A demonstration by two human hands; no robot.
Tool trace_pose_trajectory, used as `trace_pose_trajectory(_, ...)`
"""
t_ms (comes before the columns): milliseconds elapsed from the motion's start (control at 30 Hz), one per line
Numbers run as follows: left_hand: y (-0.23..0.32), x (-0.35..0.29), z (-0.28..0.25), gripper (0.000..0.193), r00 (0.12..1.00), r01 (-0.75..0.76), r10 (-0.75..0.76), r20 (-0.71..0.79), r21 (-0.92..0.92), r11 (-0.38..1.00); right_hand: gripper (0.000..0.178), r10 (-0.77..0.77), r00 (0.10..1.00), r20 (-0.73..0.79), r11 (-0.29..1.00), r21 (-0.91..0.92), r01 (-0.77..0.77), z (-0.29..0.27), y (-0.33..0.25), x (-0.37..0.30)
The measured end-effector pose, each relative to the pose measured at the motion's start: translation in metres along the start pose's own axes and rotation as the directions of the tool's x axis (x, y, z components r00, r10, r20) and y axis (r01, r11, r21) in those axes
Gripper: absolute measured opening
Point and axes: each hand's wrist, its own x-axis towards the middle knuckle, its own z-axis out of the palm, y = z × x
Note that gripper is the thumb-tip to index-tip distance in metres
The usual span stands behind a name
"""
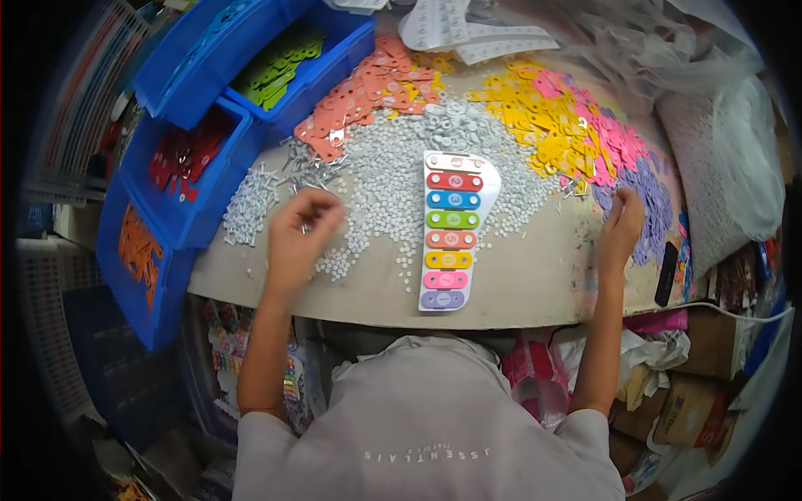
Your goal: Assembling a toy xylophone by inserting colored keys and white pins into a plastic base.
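A toy xylophone (451, 219) lies upright on the table in front of me, with a row of coloured bars across a white backing. White pin heads show at the ends of its upper bars; small dark holes show on the lowest ones. My left hand (302, 238) hovers left of it, near a heap of silver pins (316, 171), fingers curled in a pinch. A small shiny bit shows by those fingers, too small to name. At the right, my right hand (620, 227) is at the edge of a purple bar pile (647, 209), fingers bent together, their tips partly hidden.
White washers (388, 179) cover the table's middle. Coral (355, 100), yellow (539, 117) and pink bars (614, 138) lie behind. Blue bins (209, 213) stand left, beside white pins (251, 204). A bulging clear bag (723, 167) and a black object (667, 274) are at right.
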Motion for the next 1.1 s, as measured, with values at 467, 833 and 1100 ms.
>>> trace_pose_trajectory(467, -0.008, -0.035, 0.07, 0.014, 0.805, 0.506, -0.274, 0.526, -0.367, 0.781, 0.013, -0.11, 0.527, 0.843, 0.312, 0.532, -0.787, -0.028, -0.163, -0.068)
trace_pose_trajectory(833, -0.011, -0.027, 0.078, 0.046, 0.856, 0.373, -0.259, 0.447, -0.188, 0.908, 0.019, -0.06, 0.391, 0.918, 0.368, 0.384, -0.846, -0.017, -0.165, -0.062)
trace_pose_trajectory(1100, -0.01, -0.015, 0.084, 0.05, 0.769, 0.347, -0.298, 0.565, 0.021, 0.938, 0.02, -0.105, 0.189, 0.976, 0.343, 0.213, -0.915, -0.018, -0.163, -0.058)
